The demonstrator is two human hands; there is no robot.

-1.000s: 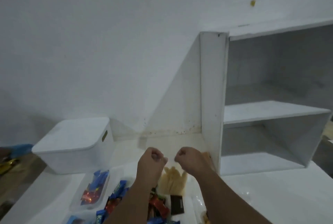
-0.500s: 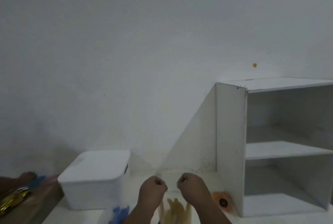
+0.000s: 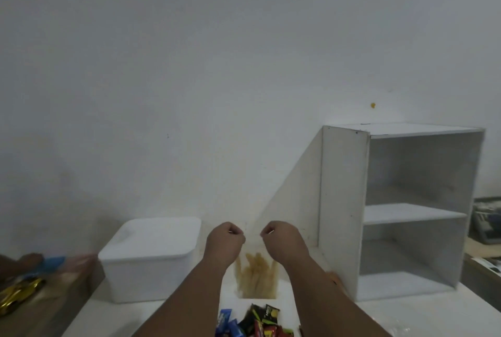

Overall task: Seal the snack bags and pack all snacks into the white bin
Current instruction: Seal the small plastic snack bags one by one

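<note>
left hand (image 3: 225,239), right hand (image 3: 282,239) wider, pinching bag (image 3: 256,278)

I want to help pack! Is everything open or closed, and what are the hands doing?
white bin: lid on, closed.
clear snack bag: held up by its top; seal unclear.
left hand: pinches the bag's top.
right hand: pinches the bag's top.
wrapped snacks: loose, outside the bin.

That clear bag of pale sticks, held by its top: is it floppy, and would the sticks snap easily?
Probably floppy: the bag appears to hang from where the left hand and right hand pinch its top, which suggests thin film. Likely light, since two fingertip pinches seem to carry it. The sticks look thin and dry, so they might snap if squeezed.
</note>
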